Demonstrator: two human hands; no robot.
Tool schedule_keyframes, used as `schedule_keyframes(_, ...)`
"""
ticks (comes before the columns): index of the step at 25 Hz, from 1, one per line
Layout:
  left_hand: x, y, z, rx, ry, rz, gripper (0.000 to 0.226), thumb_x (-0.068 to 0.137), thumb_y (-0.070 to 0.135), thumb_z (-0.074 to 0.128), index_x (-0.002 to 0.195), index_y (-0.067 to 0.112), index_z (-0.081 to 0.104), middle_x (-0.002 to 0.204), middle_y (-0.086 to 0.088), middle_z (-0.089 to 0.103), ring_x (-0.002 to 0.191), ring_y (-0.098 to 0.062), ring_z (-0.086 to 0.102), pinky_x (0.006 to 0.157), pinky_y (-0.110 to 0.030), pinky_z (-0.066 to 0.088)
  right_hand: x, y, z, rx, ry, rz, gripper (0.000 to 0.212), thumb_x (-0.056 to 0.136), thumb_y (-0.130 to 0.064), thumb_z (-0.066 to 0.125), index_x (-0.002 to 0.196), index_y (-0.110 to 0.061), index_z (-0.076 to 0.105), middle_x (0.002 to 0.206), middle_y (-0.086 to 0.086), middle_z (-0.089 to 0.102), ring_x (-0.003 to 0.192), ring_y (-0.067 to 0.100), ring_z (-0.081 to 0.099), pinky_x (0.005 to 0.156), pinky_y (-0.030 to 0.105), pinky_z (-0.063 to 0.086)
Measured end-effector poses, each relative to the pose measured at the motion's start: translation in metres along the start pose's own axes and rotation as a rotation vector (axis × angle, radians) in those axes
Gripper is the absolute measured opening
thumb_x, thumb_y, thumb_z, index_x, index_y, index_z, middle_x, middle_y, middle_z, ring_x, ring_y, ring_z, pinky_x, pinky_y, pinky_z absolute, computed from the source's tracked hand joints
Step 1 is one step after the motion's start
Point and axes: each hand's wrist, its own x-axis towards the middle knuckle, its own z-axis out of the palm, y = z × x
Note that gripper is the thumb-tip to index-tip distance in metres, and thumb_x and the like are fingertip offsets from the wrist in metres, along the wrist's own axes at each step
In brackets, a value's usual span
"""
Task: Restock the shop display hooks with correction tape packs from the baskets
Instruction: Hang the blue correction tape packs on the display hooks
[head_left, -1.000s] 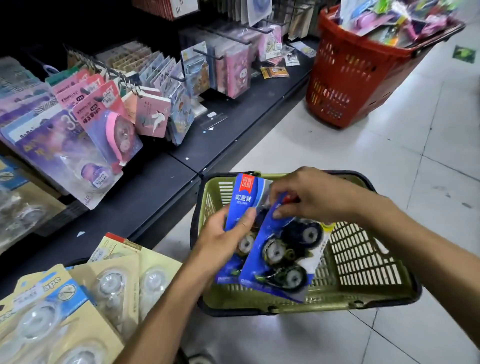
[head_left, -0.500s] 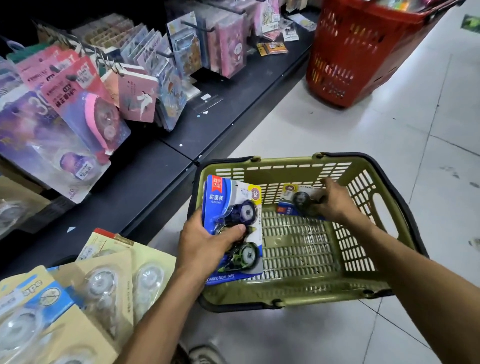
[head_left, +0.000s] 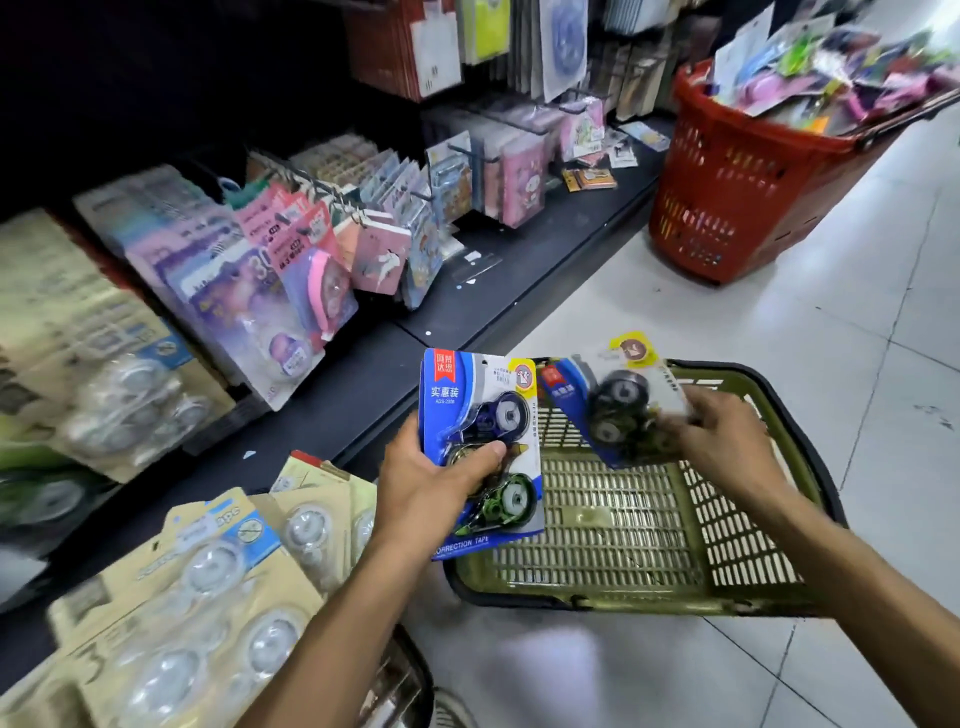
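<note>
Two correction tape packs are in hand above the green basket (head_left: 748, 582), one per hand.

Item 1: blue-card pack (head_left: 480, 447), upright, face toward the camera, printed "CORRECTION TAPE" along its lower edge. It shows dispensers stacked down the card, a blue one at the top and a green one at the bottom. The left hand (head_left: 431, 488) grips it from its left edge, thumb curled across the front over the middle dispenser, remaining fingers hidden behind the card. The pack's top stands well above the hand; its lower edge overlaps the basket's left rim.

Item 2: second pack (head_left: 618, 405), blurred, tilted with its top leaning left, dark dispensers on a blue and pale card with a yellow tab at the top. The right hand (head_left: 727, 441) holds it by its right side, fingers curled round the edge; the pack extends left of the hand, just beside item 1, whether touching cannot be told.

Green basket: on the pale tiled floor (head_left: 831, 322), black-rimmed, its mesh bottom bare where visible.

Surroundings: display hooks (head_left: 322, 182) on the dark shelf unit at left carry hanging carded packs, pink, purple and beige. Beige multi-packs (head_left: 208, 587) lie stacked at lower left. Red basket (head_left: 727, 197), upper right, heaped with mixed packets.
</note>
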Motion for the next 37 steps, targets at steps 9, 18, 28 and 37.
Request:
schedule_keyframes(9,-0.099,0.101,-0.140,-0.229,0.113,0.186,0.032,0.078,0.007,0.083,0.102,0.019,0.067,0.089,0.007,0.080,0.072,-0.006,0.074,0.061,-0.020,0.057,-0.134,-0.233,-0.047,0.772,-0.520,0.013,0.015,0.093,-0.003,0.061,0.088,-0.011,0.072,0.078,0.009,0.072,0.042,0.003,0.054,0.032,0.014,0.024)
schedule_keyframes(18,-0.255,0.113,-0.371,-0.371,0.580,0.229,0.032,0.071,0.023,0.086,0.099,0.016,0.072,0.100,-0.009,0.079,0.088,-0.028,0.073,0.082,-0.054,0.062,-0.271,-0.430,0.053,0.789,-1.002,-0.325,0.024,0.087,-0.017,0.072,0.110,-0.008,0.068,0.090,0.017,0.068,0.056,0.017,0.042,0.035,0.015,0.023)
schedule_keyframes(28,-0.340,0.080,-0.520,-0.535,1.107,0.303,0.019,0.082,0.015,0.083,0.095,0.018,0.070,0.071,0.013,0.073,0.060,-0.003,0.066,0.048,-0.012,0.049,-0.403,-0.565,0.117,0.745,-1.091,-0.549,0.044,0.089,0.009,0.065,0.127,-0.008,0.052,0.104,0.023,0.070,0.042,-0.001,0.058,0.037,0.010,0.038)
schedule_keyframes(37,-0.394,0.077,-0.577,-0.583,1.395,0.393,0.028,0.081,0.022,0.086,0.104,0.023,0.070,0.103,0.002,0.076,0.099,-0.021,0.072,0.092,-0.044,0.059,-0.421,-0.605,0.165,0.646,-0.926,-0.598,0.035,0.090,-0.009,0.073,0.119,-0.020,0.058,0.092,0.004,0.076,0.044,0.002,0.058,0.037,0.019,0.039)
